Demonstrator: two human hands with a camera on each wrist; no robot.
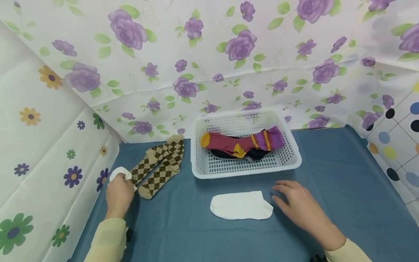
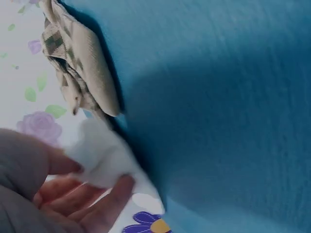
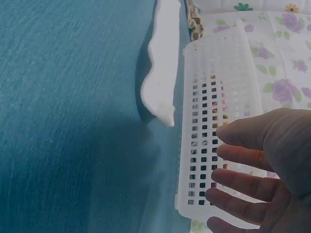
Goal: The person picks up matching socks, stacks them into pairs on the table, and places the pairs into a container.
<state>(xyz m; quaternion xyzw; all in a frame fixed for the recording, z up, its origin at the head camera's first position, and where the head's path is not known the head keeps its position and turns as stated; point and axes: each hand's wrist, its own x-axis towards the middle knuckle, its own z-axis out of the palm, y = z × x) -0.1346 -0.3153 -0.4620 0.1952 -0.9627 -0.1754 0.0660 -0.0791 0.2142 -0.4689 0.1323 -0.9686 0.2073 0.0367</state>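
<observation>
My left hand pinches a white sock between thumb and fingers at the left side of the table, beside the checkered socks. In the head view only part of that sock shows above the knuckles. Another white sock lies flat in front of the basket, its toe toward the left. Just right of it hovers my right hand, fingers spread and loosely bent, holding nothing. The right wrist view shows the same hand in front of the basket's side, apart from the flat sock.
A white plastic basket stands at the back middle. Inside it lie a maroon, yellow and purple striped sock pair and dark socks. Brown checkered socks rest left of the basket. Flowered sheets close off the back and sides.
</observation>
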